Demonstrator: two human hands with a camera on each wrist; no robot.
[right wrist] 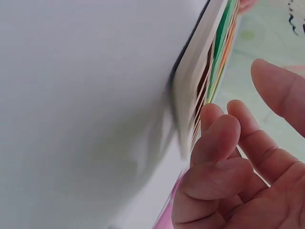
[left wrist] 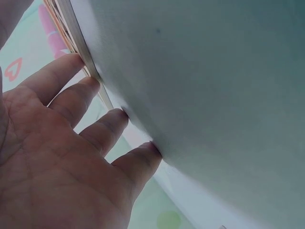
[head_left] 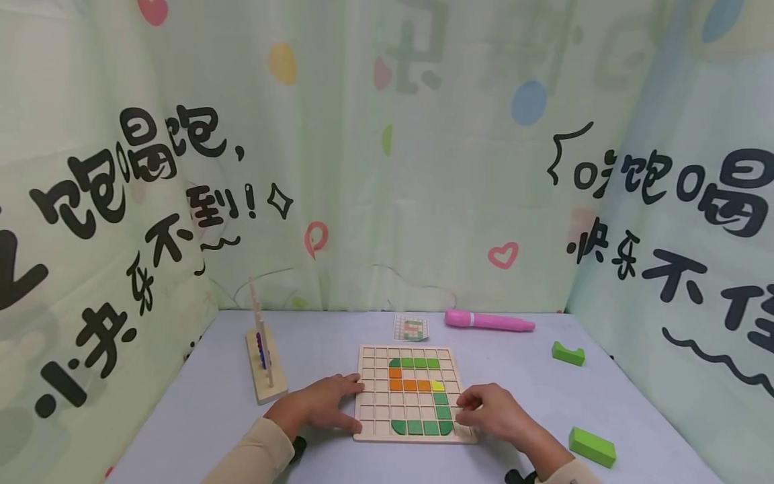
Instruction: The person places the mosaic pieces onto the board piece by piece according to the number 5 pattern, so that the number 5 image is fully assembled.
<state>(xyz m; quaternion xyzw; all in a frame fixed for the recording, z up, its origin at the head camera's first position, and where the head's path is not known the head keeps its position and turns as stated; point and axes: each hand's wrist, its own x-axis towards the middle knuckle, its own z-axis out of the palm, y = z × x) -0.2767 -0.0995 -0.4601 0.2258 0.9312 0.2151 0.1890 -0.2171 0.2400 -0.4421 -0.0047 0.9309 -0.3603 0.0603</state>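
A square wooden grid board (head_left: 375, 396) lies flat on the table. Set in it are light green tiles (head_left: 421, 363), orange tiles (head_left: 410, 385), a yellow tile (head_left: 438, 386) and dark green tiles (head_left: 414, 427), together forming an S-like shape. My left hand (head_left: 326, 402) has its fingers spread against the board's left edge; the left wrist view shows fingertips touching that edge. At the right edge is my right hand (head_left: 492, 411), fingers loosely bent. In the right wrist view its thumb (right wrist: 281, 95) stands apart from the fingers and nothing is held.
Behind the board lie a small pattern card (head_left: 411, 328) and a pink marker-like stick (head_left: 490, 321). A wooden stand with an upright frame (head_left: 266, 363) is at the left. Green blocks (head_left: 592, 447) sit at the right. Printed curtains (head_left: 423, 202) enclose the table.
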